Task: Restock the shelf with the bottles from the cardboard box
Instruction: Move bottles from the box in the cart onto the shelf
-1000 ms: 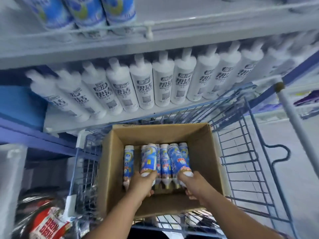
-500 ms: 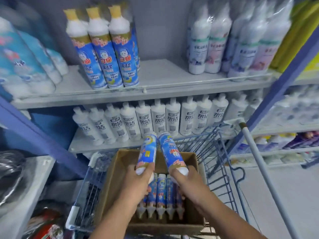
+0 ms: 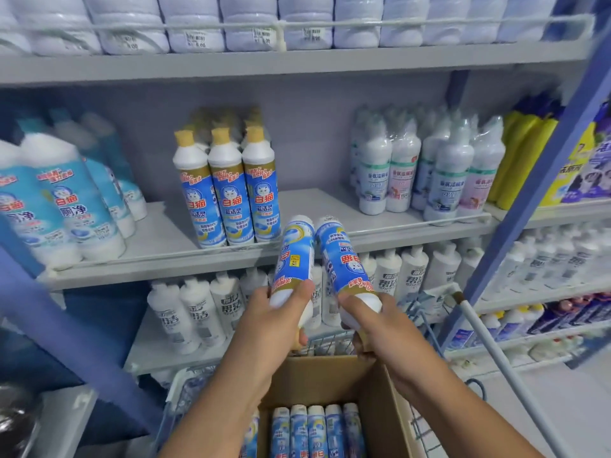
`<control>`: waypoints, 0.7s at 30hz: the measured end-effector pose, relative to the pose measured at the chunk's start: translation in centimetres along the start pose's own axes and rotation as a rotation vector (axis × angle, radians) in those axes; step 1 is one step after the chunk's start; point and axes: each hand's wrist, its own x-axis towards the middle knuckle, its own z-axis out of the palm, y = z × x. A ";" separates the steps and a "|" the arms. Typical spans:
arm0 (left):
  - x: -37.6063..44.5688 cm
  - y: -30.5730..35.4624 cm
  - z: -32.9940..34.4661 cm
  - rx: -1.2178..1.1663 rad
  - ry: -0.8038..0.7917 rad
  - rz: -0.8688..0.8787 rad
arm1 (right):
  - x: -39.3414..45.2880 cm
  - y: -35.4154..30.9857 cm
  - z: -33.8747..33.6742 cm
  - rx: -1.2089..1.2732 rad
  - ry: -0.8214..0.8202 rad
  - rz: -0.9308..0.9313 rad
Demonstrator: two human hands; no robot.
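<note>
Head view: two bottles up near the shelf

Head camera is looking at a person's two hands, and each one is holding a bottle. The left hand (image 3: 277,320) is curling its fingers and thumb round the white neck end of the left bottle (image 3: 294,256). The right hand (image 3: 380,328) is gripping the right bottle (image 3: 345,259) the same way. Both bottles are pointing bottom-up toward the middle shelf (image 3: 165,259), so their labels are reading upside down. They are leaning close to each other, almost touching at the top, and their far ends are sitting just in front of the shelf edge.

Three matching blue bottles with gold caps (image 3: 228,193) are standing upright on that shelf, just left of the two held ones. Wrapped pale bottles (image 3: 426,173) are standing further right on the same shelf. White bottles (image 3: 195,312) are filling the shelf below.

Down low, the cardboard box (image 3: 373,401) is sitting in a blue wire cart (image 3: 185,391). More blue bottles (image 3: 315,431) are lying side by side inside the box, under the person's arms
</note>
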 end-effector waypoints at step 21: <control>9.6 4.8 0.5 0.136 -0.130 -0.083 | 8.7 -5.1 2.1 -0.053 -0.080 0.080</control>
